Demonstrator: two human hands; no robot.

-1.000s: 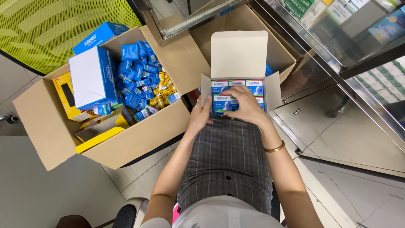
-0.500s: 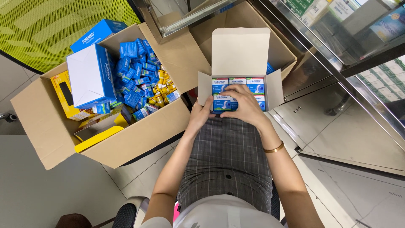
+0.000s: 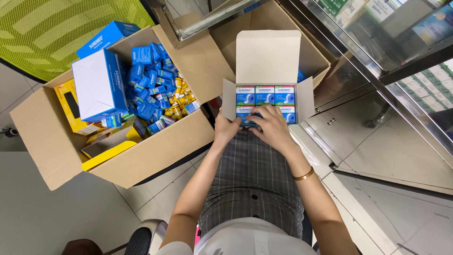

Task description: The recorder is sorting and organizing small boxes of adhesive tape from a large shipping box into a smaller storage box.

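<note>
So an open white carton is seen sitting on the lap just above the middle of the frame, lid flap standing straight up and two side flaps splayed out. Inside, small blue-and-white packets are packed in neat rows, three across the back row fully visible, each with a blue top band and a pale lower half. The front row is half covered by fingers.

The left hand is pressed against the carton's lower left corner, fingers curled round the edge, so it's clamped on the carton. The right hand is laid over the front row, fingers spread a bit and resting on the packets; whether one is actually pinched can't be told. A gold bangle is worn on that wrist.

To the left of the frame, a big brown cardboard box is filled with loose small blue boxes, some yellow ones, and a larger blue-and-white box lying on top. A glass-and-metal cabinet is seen at upper right.
</note>
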